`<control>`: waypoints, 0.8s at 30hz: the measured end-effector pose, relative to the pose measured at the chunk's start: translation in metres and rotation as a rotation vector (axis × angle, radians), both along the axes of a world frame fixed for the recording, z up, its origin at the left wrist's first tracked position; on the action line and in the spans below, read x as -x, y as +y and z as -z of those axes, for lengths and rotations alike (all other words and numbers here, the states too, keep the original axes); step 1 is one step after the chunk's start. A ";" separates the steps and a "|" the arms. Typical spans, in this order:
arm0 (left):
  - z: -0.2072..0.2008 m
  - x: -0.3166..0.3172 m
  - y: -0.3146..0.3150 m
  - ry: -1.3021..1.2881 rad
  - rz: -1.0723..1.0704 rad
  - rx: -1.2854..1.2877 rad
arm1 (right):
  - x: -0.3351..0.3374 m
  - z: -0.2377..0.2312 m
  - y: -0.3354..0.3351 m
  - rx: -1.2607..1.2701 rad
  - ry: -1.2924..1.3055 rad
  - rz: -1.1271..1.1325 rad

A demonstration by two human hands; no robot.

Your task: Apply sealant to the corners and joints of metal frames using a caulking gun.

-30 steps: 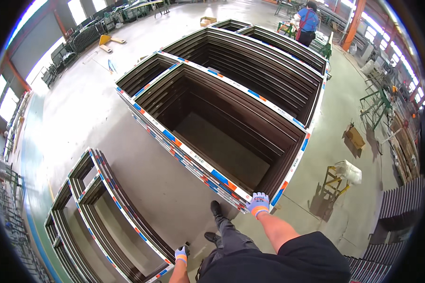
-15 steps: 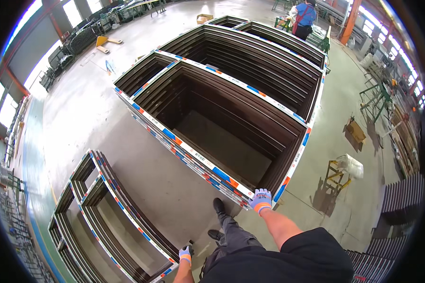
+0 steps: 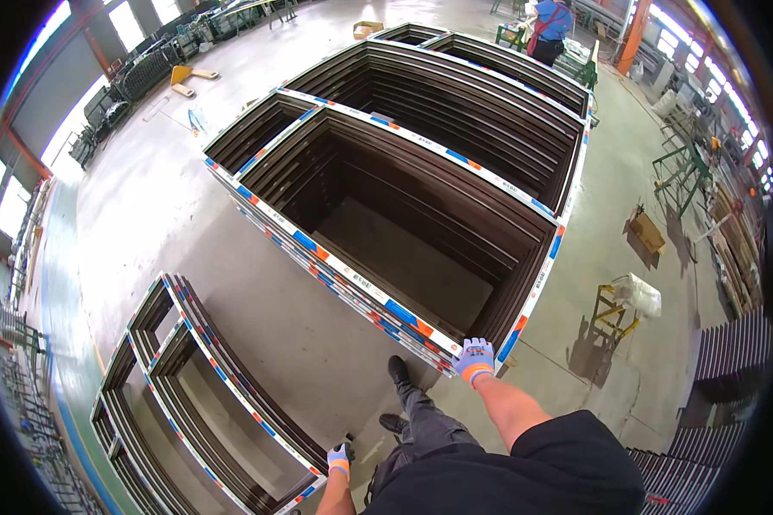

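Note:
My right hand (image 3: 475, 359), in a lavender glove with an orange cuff, grips the near corner of the top window frame (image 3: 365, 287) on a tall stack. Its fingers curl over the rim; the thumb side is partly hidden. These frames are dark brown, with white, blue and orange protective film along their faces. Low at my left side, my left hand (image 3: 340, 457) wears a matching glove and is closed, with dark patches at the fingers. It is beside the corner of a smaller frame stack (image 3: 232, 396); whatever it holds is too small to make out.
A yellow stand (image 3: 614, 313) with a plastic-wrapped bundle and an open cardboard box (image 3: 646, 232) are on the floor at right. Dark profiles (image 3: 730, 360) are stacked at the right edge. Farther off are a yellow pallet jack (image 3: 183, 79) and a person in blue (image 3: 551, 30).
The view has shifted slightly. My right hand stays on the frame corner, and my left hand remains low beside the smaller stack. The distant person has moved slightly to the left.

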State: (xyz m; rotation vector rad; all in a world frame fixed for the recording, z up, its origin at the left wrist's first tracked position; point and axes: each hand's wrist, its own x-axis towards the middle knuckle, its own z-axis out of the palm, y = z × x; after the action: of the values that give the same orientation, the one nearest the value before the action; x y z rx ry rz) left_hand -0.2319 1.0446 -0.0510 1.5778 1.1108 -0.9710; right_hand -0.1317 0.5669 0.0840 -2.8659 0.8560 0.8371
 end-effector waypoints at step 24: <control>0.003 0.004 0.002 0.004 0.003 -0.011 | 0.002 0.003 0.001 -0.024 -0.003 0.023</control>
State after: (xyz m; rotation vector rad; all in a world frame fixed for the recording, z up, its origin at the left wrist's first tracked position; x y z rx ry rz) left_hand -0.2359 1.0469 -0.0540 1.5876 1.1185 -0.9716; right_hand -0.1339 0.5679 0.0814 -2.8308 0.8709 0.8342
